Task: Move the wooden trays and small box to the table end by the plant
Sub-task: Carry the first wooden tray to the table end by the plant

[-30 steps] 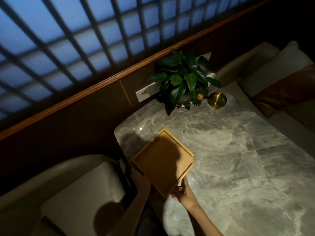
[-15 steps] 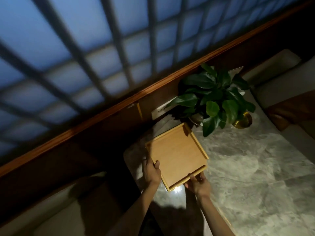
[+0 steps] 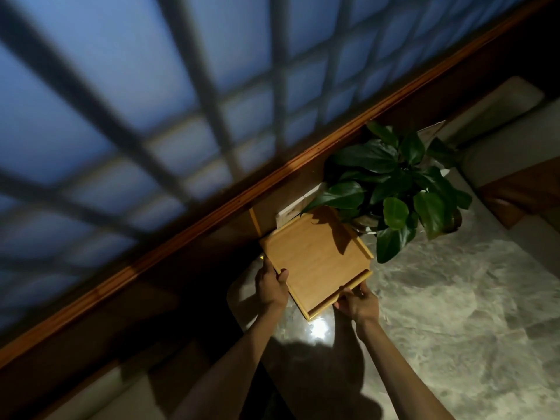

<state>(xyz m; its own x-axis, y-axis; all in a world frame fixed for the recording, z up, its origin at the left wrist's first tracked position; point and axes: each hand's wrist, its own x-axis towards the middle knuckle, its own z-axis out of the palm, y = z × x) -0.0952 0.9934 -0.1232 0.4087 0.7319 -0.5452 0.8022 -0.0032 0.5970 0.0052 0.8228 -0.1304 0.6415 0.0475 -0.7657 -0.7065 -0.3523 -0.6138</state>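
Two hands on one wooden tray (image 3: 315, 256): our left hand (image 3: 270, 286) grasps near-left rim, our right hand (image 3: 357, 304) grasps near edge from below. Tray sits beyond both hands, over desk (image 3: 454, 298) corner, far corner under plant (image 3: 394, 180) leaves. We judge set-down next, straight ahead. Small box not in view.

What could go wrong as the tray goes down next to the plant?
1. The wooden tray has its far corner right under the plant's low leaves; pushing further could snag them or nudge the pot.
2. The left hand and right hand grip only the near edges, so the far end could dip and knock the marble table.
3. The tray sits close to the table's corner by the wall; set down there, it might overhang.
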